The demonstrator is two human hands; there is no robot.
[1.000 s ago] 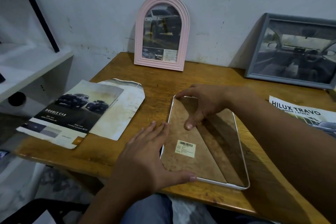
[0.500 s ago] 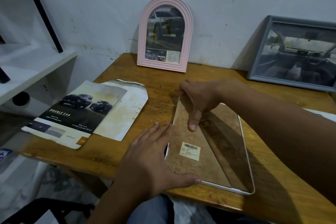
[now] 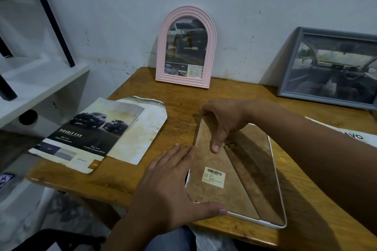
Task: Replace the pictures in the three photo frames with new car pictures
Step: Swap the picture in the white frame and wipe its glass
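Vs 1 s ago: right hand (image 3: 223,121) has slid up to the far top corner of the white frame (image 3: 274,169), which lies face down on the bench (image 3: 179,96) near the front edge; fingers now curl over that corner, thumb pressing the brown backing (image 3: 206,161). Left hand (image 3: 173,185) stays flat, fingers straight, bracing the frame's left edge. Prob. seating or prying the back.

Count: 3 frames – white, pink arch (image 3: 186,47) behind it, grey (image 3: 332,67) behind-right, both w/ car pics. 2 loose sheets (image 3: 98,134) left of white frame, 1 brochure (image 3: 346,134) right.

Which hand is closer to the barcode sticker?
Left. The left hand rests along the white frame's edge just beside the sticker; the right hand grips the frame's far end, farther off.
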